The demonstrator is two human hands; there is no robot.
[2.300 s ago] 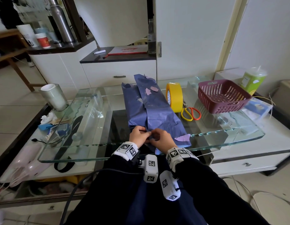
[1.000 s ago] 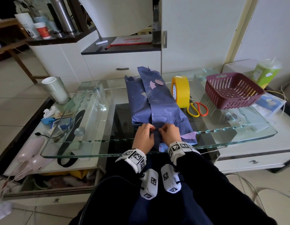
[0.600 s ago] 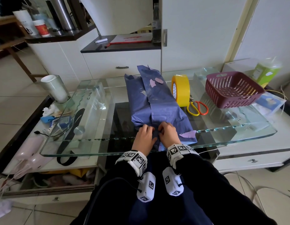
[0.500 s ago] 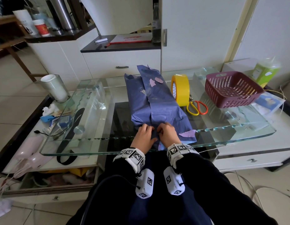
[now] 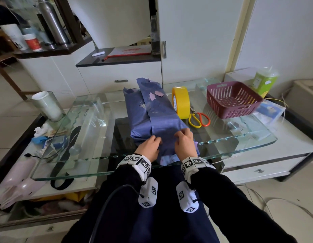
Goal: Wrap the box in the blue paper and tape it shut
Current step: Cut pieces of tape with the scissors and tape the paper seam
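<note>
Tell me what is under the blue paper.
The box itself is fully covered; only the long boxy shape of the blue paper hints at it. The paper lies on the glass tabletop. At its near end the left hand touches it and the right hand pinches it.

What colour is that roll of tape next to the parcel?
Yellow; the roll of tape shows plainly in the head view.

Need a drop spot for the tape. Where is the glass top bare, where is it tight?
Bare: the glass top between the white cup and the blue paper; also the near right corner, in front of scissors and basket. Tight: right of the blue paper, where tape roll, scissors and basket crowd.
</note>
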